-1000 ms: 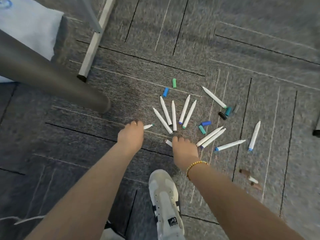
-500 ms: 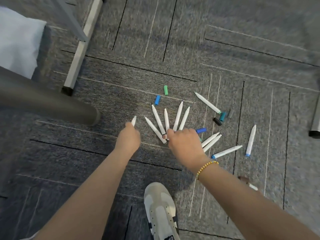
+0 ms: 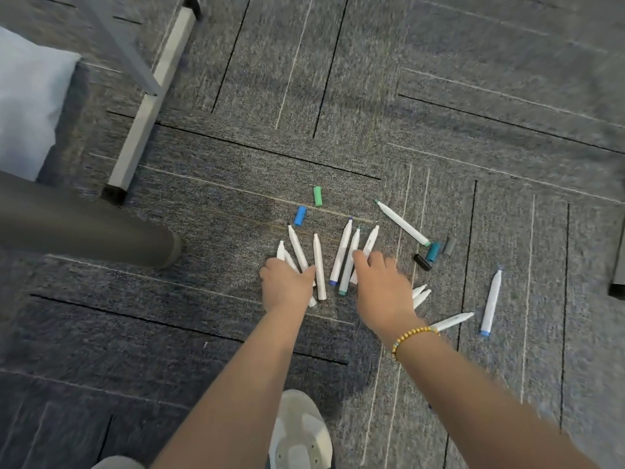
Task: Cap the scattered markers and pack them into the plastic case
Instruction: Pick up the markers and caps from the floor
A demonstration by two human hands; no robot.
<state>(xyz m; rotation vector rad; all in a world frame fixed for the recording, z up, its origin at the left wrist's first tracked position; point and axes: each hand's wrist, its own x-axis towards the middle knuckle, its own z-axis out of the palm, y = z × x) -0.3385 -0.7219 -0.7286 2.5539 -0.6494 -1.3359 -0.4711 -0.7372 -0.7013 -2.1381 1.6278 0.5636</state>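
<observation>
Grey carpet floor, markers scattered centre. Left hand lies over the near ends of a fan of white markers; fingers hidden under the knuckles, grip cannot be told. Right hand reaches flat over three more markers, fingers spread and relaxed, touching the rightmost barrel. Loose caps: green cap and blue cap far of the fan; black, teal and grey caps right. Two markers lie further right. Beaded bracelet on right wrist. Plastic case not visible.

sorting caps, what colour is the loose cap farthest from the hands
Green: the small green plastic cap on the carpet, head view.
</observation>
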